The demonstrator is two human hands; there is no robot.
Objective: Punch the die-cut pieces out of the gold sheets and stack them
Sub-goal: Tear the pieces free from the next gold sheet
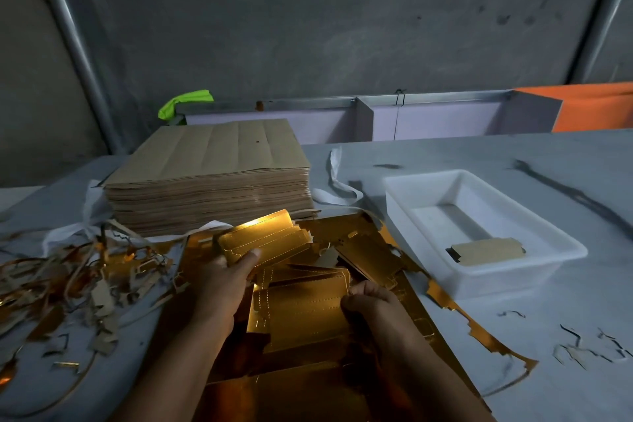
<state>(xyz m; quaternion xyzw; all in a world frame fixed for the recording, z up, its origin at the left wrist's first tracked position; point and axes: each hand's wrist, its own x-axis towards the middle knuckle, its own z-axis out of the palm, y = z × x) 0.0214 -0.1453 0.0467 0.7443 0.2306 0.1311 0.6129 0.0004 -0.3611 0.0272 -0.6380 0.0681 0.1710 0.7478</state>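
Pieces (265, 243), gold, bunched above the gold sheet (373, 253) mid-counter (513, 336). I see the left hand (222, 281) fingers wrapped round them, thumb on top. Right hand (373, 308) fingers pinch a flat piece (301, 312) by its edge. Scraps (68, 284) left, tray (561, 250) right.

Dim grey wall (308, 27) and metal poles (70, 44) behind a pale grey table (513, 154), orange panel (596, 106) far right

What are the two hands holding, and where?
Left hand pinches the upper gold piece by its near edge. Right hand grips the lower gold piece at its right edge.
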